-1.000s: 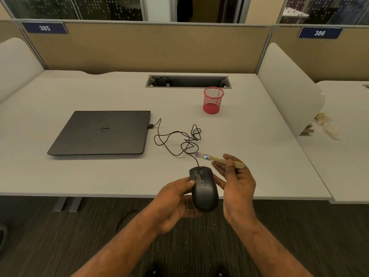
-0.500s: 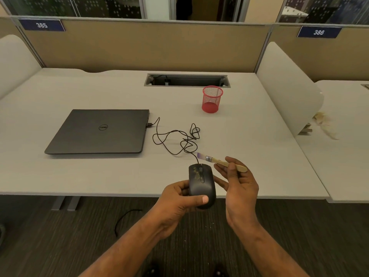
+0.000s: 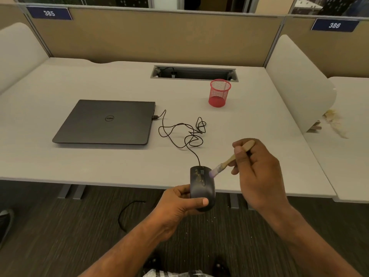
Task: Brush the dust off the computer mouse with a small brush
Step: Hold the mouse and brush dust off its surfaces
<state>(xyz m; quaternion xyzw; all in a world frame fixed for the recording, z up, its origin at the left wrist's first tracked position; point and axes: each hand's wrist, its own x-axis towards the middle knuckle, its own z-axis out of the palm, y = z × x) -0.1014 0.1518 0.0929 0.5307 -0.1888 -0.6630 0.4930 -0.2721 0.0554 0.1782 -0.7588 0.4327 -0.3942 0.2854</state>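
Note:
A black wired mouse point(image 3: 202, 188) is held over the desk's front edge by my left hand point(image 3: 179, 204), thumb across its rear. Yellowish dust speckles its left button. My right hand point(image 3: 257, 172) grips a small wooden-handled brush point(image 3: 229, 160), and the purple bristle tip touches the mouse's right front button. The mouse cable point(image 3: 185, 134) runs in loose loops across the desk to the laptop.
A closed dark laptop point(image 3: 105, 121) lies at the left of the grey desk point(image 3: 60, 160). A red mesh cup point(image 3: 219, 92) stands behind the cable, near a cable slot point(image 3: 193, 73). White dividers flank the desk. Crumpled paper point(image 3: 335, 122) lies on the neighbouring desk.
My right hand turned the brush from pointing left above the mouse to pointing down-left, bringing the bristles onto the mouse. My left thumb stays wrapped over the mouse's rear.

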